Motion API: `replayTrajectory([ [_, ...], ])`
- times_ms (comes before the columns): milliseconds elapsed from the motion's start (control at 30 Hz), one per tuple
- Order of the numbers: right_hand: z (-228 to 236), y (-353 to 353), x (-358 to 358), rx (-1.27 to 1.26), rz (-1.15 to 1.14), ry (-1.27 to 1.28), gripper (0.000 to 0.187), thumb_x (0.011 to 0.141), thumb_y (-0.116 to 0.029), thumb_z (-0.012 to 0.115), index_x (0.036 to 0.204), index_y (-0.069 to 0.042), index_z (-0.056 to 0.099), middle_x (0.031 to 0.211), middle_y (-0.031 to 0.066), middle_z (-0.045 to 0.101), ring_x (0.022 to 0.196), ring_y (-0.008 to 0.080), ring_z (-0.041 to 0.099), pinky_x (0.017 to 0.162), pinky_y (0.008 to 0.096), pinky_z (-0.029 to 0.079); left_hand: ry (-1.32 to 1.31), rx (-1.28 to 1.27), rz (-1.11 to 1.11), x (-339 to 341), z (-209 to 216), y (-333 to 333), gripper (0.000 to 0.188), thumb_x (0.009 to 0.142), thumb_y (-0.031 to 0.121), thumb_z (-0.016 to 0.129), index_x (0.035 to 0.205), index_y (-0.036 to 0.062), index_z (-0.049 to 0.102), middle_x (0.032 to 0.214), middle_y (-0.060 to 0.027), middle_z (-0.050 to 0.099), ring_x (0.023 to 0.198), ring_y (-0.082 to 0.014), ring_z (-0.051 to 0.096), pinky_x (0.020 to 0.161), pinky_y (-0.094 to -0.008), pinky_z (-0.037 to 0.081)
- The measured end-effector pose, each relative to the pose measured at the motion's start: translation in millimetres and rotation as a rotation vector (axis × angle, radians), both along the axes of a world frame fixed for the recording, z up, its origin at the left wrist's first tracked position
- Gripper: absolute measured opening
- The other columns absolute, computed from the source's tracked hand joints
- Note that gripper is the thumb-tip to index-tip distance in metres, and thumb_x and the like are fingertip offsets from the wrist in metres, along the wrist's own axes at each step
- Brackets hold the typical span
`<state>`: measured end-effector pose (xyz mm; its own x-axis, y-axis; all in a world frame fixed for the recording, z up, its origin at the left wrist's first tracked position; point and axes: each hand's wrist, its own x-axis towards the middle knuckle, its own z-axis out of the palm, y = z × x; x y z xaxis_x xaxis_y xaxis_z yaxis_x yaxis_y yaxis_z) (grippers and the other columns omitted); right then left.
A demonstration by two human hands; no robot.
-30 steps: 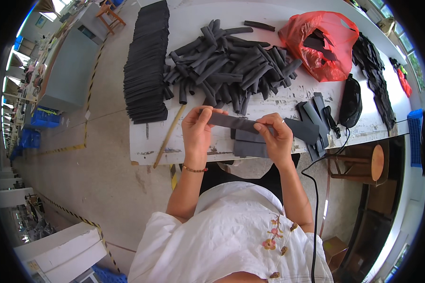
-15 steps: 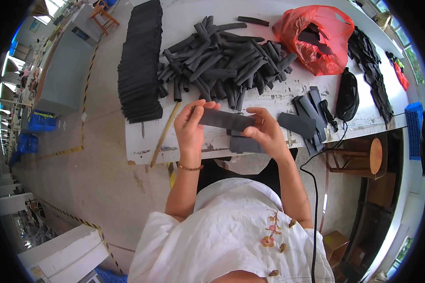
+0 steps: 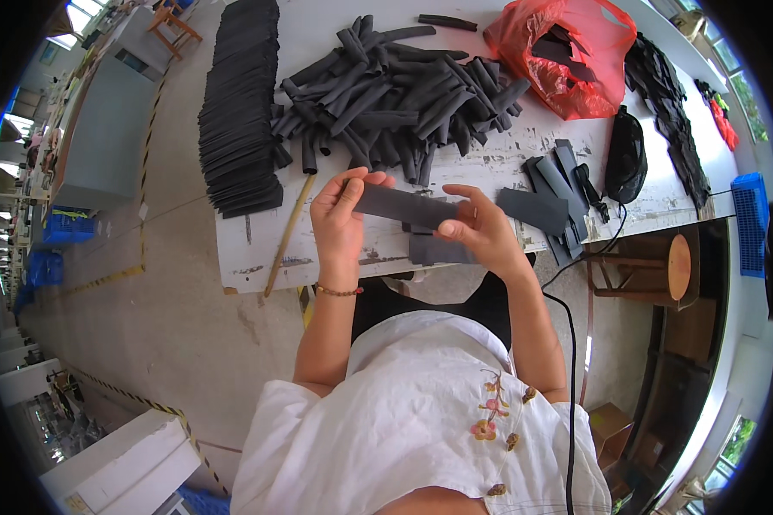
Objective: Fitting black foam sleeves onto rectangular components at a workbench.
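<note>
A dark grey strip (image 3: 401,204), looking like cloth or thin sheet, is stretched between my two hands above the table's near edge. My left hand (image 3: 339,219) pinches its left end, thumb on top. At the other end my right hand (image 3: 487,230) grips the strip, its thumb on the face and the index finger raised off the far edge. Under the strip, a flat grey piece (image 3: 442,250) lies at the table edge. Beyond my hands is a heap of rolled dark grey tubes (image 3: 404,94). More flat grey pieces (image 3: 532,209) lie right of my right hand.
A tall stack of dark strips (image 3: 239,112) stands left on the white table (image 3: 240,257), near a thin wooden stick (image 3: 290,232). Rightward are a red plastic bag (image 3: 605,94), a black pouch (image 3: 627,159), a black cable (image 3: 567,322) and a stool (image 3: 678,268).
The view has shifted slightly, so the table appears a little higher and further left. Both hands still hold the strip in nearly the same pose.
</note>
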<state>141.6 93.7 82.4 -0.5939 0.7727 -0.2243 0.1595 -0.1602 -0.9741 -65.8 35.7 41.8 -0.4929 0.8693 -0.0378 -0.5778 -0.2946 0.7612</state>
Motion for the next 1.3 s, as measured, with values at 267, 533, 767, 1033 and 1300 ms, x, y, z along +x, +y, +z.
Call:
replayTrajectory([
  [267, -24.4, -5.9, 2.8, 0.171, -0.214, 0.015, 0.012, 0.089, -0.010, 0.068, 0.090, 0.002, 0.067, 0.076, -0.0003, 0.063, 0.069, 0.0062, 0.053, 0.064, 0.0214, 0.044, -0.046, 0.045, -0.053, 0.1, -8.2, 2.7, 0.017, 0.093, 0.008, 0.059, 0.105, -0.0031, 0.064, 0.097, -0.0195, 0.069, 0.092, -0.0334, 0.068, 0.090, -0.0436, 0.053],
  [533, -10.3, 5.3, 3.9, 1.479, -0.318, -0.071, 0.028, 0.068, -0.003, 0.078, 0.093, -0.004, 0.067, 0.089, 0.0059, 0.066, 0.077, 0.0211, 0.064, 0.063, 0.0289, 0.048, -0.112, -0.121, 0.264, 23.4, 11.9, -5.6, 0.031, 0.092, 0.026, 0.065, 0.107, 0.0003, 0.059, 0.094, -0.0064, 0.065, 0.087, -0.0225, 0.063, 0.086, -0.0414, 0.054],
  [767, -13.8, 3.7, 11.3, 1.496, -0.046, -0.198, 0.044, 0.067, -0.014, 0.080, 0.107, -0.004, 0.066, 0.108, 0.0076, 0.063, 0.100, 0.0217, 0.062, 0.077, 0.0302, 0.049, -0.140, -0.231, 0.035, 25.8, 9.7, -8.6, 0.017, 0.090, 0.014, 0.067, 0.090, -0.0030, 0.066, 0.085, -0.0091, 0.067, 0.073, -0.0189, 0.067, 0.071, -0.0325, 0.059],
  [1033, -52.4, -10.7, 6.3, -0.097, -0.312, 0.257, 0.028, 0.093, -0.018, 0.064, 0.112, 0.004, 0.062, 0.092, 0.0064, 0.066, 0.078, 0.0122, 0.062, 0.071, 0.0264, 0.050, -0.097, -0.175, -0.031, 32.0, -11.1, -3.5, 0.020, 0.091, 0.017, 0.066, 0.089, -0.0027, 0.064, 0.087, -0.0108, 0.067, 0.077, -0.0192, 0.066, 0.071, -0.0322, 0.059],
  [1300, -54.3, -16.2, 3.6, -0.191, -0.358, 0.332, 0.018, 0.092, -0.012, 0.064, 0.103, 0.002, 0.063, 0.087, 0.0058, 0.066, 0.074, 0.0122, 0.062, 0.066, 0.0266, 0.051, -0.085, -0.337, -0.244, 43.9, -22.6, -10.4, 0.023, 0.090, 0.020, 0.067, 0.089, -0.0028, 0.064, 0.082, -0.0111, 0.067, 0.071, -0.0195, 0.067, 0.066, -0.0320, 0.059],
])
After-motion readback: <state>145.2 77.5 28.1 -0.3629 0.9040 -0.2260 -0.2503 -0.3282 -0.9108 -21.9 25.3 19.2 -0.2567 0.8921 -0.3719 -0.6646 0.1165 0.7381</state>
